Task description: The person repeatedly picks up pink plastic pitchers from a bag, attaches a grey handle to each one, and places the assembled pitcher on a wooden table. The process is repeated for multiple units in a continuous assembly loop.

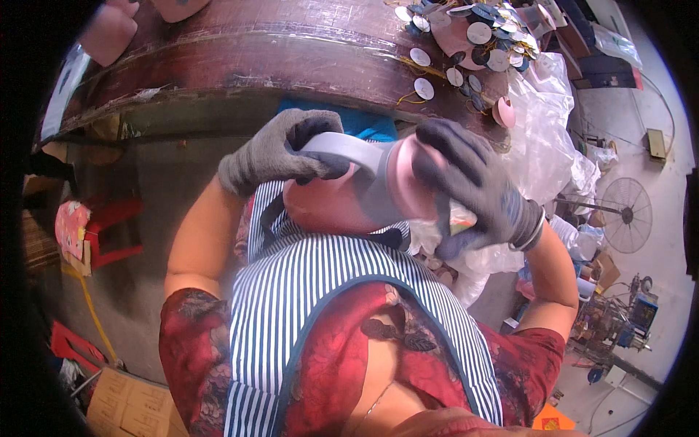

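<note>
A pink insulated mug with a grey collar and a grey loop handle lies sideways in front of my apron, above my lap. My left hand, in a grey knit glove, is closed around the handle's end. At the mug's other end is a pink rounded part, which looks like its lid. My gloved right hand wraps over that part, fingers on top and thumb low. Motion blurs the right fingers slightly, and the palm side is hidden.
Ahead is a worn dark red table carrying a heap of white and dark round tags on yellow strings. Clear plastic sheeting hangs at the right. A fan stands farther right. Red stools and a cardboard box sit left.
</note>
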Available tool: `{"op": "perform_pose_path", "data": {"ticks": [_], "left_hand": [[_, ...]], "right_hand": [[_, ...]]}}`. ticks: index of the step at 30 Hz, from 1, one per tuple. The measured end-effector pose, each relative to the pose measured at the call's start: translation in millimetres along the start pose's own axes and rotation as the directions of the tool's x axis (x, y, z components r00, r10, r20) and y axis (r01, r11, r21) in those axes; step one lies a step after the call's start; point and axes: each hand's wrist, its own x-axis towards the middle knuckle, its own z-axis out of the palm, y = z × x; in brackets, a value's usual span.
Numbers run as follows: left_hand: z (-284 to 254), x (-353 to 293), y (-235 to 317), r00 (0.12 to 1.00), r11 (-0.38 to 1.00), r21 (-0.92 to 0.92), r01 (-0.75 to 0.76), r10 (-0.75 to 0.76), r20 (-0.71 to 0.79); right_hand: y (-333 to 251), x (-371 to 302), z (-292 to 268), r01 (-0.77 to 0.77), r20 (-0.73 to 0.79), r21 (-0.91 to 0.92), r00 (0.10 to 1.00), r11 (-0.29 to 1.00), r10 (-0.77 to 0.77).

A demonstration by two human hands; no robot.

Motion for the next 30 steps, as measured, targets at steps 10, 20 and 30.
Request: {"op": "perform_pose_path", "data": {"ticks": [10,20,30], "left_hand": [[52.1,17.4,-27.9,0.955,0.974,0.216,-0.069,0.127,-0.267],[47.5,14.3,-16.7,0.847,0.821,-0.564,-0.090,-0.235,-0.477],[22.5,8.5,-12.0,0.932,0.839,-0.543,0.036,-0.224,-0.284]], "right_hand": [[23.6,15.2,79.0,-0.311,-0.323,0.403,0.831,0.861,0.452],[175.3,-11.2,159.2,-0.501,-0.452,0.052,0.759,0.864,0.468],[142.6,-15.2,202.5,-0.299,-0.587,0.620,0.436,0.725,0.682]]}}
